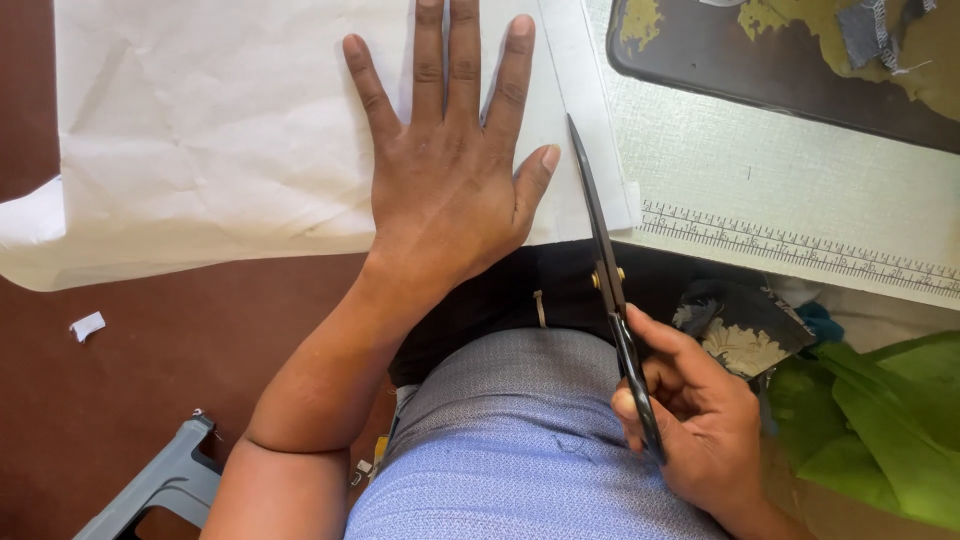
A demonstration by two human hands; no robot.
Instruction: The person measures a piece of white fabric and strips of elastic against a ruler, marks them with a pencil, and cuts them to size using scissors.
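Note:
My left hand (452,170) lies flat, fingers spread, on a large sheet of white paper (220,130) that hangs over the table's near edge. My right hand (700,420) grips the handles of long black scissors (603,260) near my lap. The blades are nearly together and point away from me, their tips at the paper's right part, just right of my left thumb. The paper lies on a pale textured table top (800,180).
A printed ruler strip (800,248) runs along the table's near edge. A dark tray (790,60) with cloth scraps sits at the far right. Green fabric (880,420) lies at my right. A grey stool (160,485) and a paper scrap (87,325) are on the brown floor.

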